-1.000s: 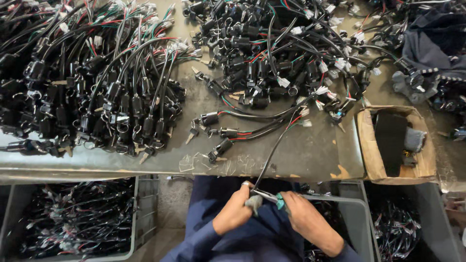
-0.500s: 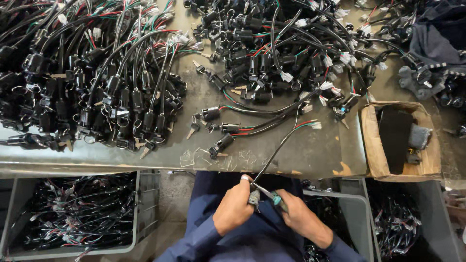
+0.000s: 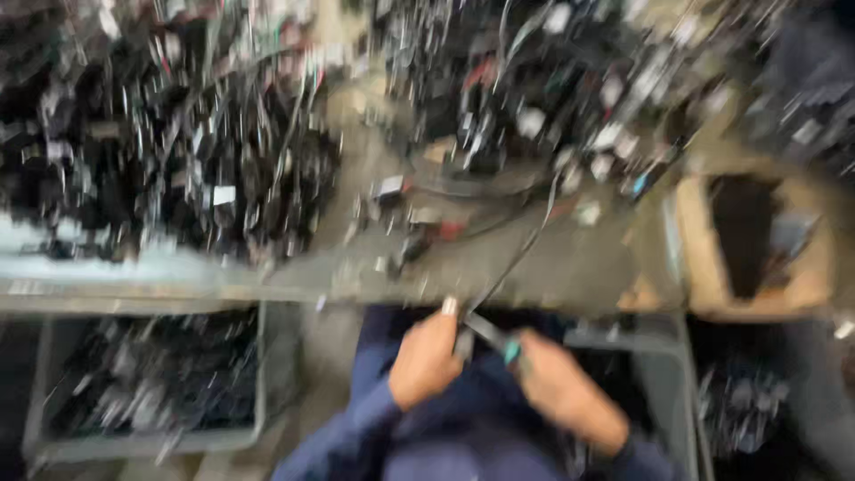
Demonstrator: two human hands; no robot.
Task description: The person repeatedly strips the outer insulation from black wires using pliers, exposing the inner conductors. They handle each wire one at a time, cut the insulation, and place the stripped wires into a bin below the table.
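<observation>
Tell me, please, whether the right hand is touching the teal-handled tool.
Touching. The head view, though blurred, shows the right hand wrapped around the teal-handled tool, its teal end emerging directly from the fingers with no gap.

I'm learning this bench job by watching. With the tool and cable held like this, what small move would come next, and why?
Probably squeeze the tool's handles. The right hand grips a teal-handled tool whose tip meets a black cable pinched by the left hand; the cable runs up to the bench. Blur hides the exact contact.
</observation>
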